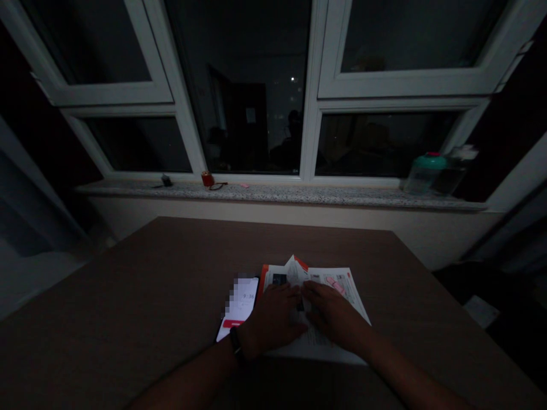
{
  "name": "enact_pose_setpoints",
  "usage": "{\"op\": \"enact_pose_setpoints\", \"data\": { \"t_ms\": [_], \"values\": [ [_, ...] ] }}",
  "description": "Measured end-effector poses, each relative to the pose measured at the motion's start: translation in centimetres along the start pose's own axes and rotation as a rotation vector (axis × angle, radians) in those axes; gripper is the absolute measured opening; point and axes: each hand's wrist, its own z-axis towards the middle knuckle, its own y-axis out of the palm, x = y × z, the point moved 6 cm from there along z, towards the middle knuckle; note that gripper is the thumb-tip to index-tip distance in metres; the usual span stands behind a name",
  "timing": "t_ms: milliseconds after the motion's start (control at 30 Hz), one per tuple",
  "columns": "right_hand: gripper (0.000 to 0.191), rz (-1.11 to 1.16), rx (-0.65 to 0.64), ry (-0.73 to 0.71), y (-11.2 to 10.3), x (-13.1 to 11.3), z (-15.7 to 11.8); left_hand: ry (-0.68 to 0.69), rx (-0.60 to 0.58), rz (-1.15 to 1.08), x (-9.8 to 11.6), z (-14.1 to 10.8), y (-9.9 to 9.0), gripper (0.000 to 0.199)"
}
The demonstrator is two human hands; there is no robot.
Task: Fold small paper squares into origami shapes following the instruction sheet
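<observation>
A printed booklet (354, 293) with an orange edge lies open on the brown table. Between my hands one of its pages stands up in a folded point (293, 265). My left hand (277, 316) rests on the left side of the booklet, fingers stretched toward the middle and thumb apart. From the other side my right hand (335, 316) lies on the right page, its fingers extended and their tips close to the left fingertips at the fold. Much of the print is hidden under both hands. A lit phone (240, 304) lies beside my left hand.
The table (171, 285) reaches toward a granite windowsill (273, 195). On the sill stand a small red jar (207, 179), a dark small object (166, 180) and a clear bottle with a teal top (426, 173). The room is dim.
</observation>
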Motion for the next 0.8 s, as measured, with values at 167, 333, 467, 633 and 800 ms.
{"op": "enact_pose_setpoints", "data": {
  "t_ms": [167, 333, 467, 633, 800],
  "values": [
    [0.066, 0.033, -0.029, 0.015, 0.0, 0.4, -0.2, 0.020, 0.032, -0.018, -0.2, -0.1, 0.2, 0.053],
    [0.069, 0.042, -0.047, -0.016, -0.4, 0.5, -0.4, 0.013, 0.058, -0.019, -0.3, -0.1, 0.8, 0.044],
    [0.055, 0.046, -0.014, -0.023, -0.2, 0.5, -0.3, -0.001, 0.093, -0.002, -0.3, -0.1, 1.1, 0.041],
    [0.055, 0.036, 0.006, -0.006, 0.1, 0.4, 0.1, 0.006, 0.097, 0.005, 0.0, -0.1, 0.8, 0.041],
    [0.075, 0.049, -0.054, 0.006, -0.1, 0.6, -0.1, 0.018, 0.086, -0.001, 0.1, -0.1, 0.6, 0.046]
  ]
}}
